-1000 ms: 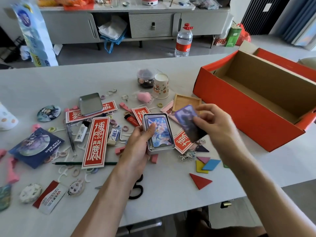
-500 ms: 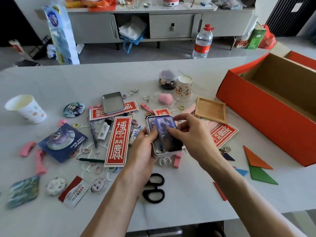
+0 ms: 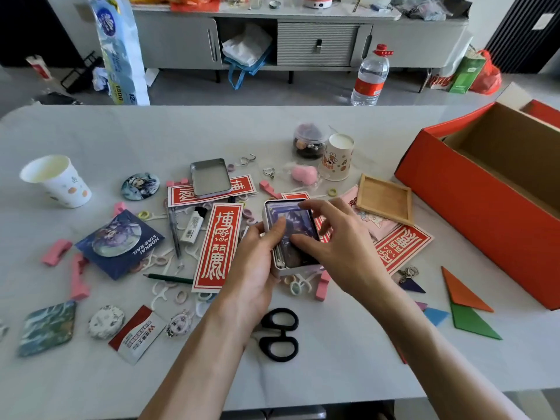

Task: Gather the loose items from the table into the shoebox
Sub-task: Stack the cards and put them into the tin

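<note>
The pale surface point(image 3: 333, 377) in front of me is littered with small things. Nearest are black scissors point(image 3: 280, 334), their plastic loops just beside my left wrist.

My left grip point(image 3: 254, 268) is wrapped round the side of a small rectangular metal tin point(image 3: 291, 269), thumb hooked over its rim. I cannot tell whether the tin rests on the clutter. My right grip point(image 3: 336, 247) is spread open, thumb and fingertips pressing the top glossy card point(image 3: 298, 228) flat onto the stack inside.

The stack looks close to the rim. I judge that if the tin tips, or my fingers lift unevenly, the slick cards could slide out over the pink clip point(image 3: 322, 286) below. The tin's smooth rounded corners give my left little purchase, so a hard push from the right could twist it loose.

Its lid point(image 3: 210, 177), shallow dull metal, lies hollow side up further off on a stiff red paper banner point(image 3: 242, 186). Unlidded, the cards would likely scatter once boxed.

To the right sits a square wooden tray point(image 3: 385, 198), then the shoebox point(image 3: 485, 207): matt orange-red card outside, raw brown inside, open and well apart from the tin. A grey cabinet point(image 3: 315, 43) lines the far wall.
</note>
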